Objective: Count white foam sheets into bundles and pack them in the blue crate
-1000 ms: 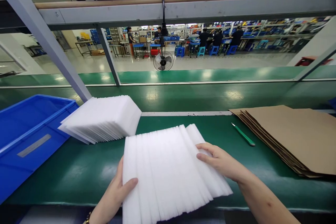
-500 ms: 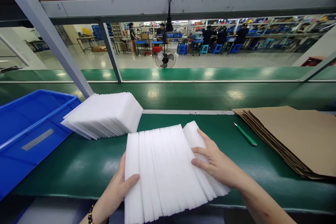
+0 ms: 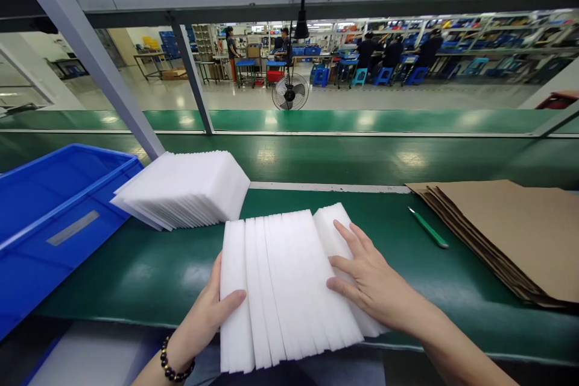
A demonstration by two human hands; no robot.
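A stack of white foam sheets (image 3: pixel 289 289) stands on edge at the front of the green bench, its strips side by side. My left hand (image 3: pixel 210 307) grips the stack's left side, thumb on top and fingers hidden behind it. On the right, my right hand (image 3: pixel 366 274) lies with spread fingers over the outermost foam sheet (image 3: pixel 335 226), which leans apart from the others at the top. A second stack of white foam sheets (image 3: pixel 185 187) rests farther back on the left, slightly fanned.
A blue bin (image 3: pixel 85 223) stands at the left. Brown cardboard sheets (image 3: pixel 511 235) are piled at the right, beside a green-handled knife (image 3: pixel 429 229). A slanted metal post (image 3: pixel 99 66) rises behind the bin. A fan (image 3: pixel 290 92) and several people are in the background.
The right part of the stack has drawn closer together, narrowing the fanned edge. My right hand's fingers have spread a little over the outer sheet. The camera has tilted slightly down.
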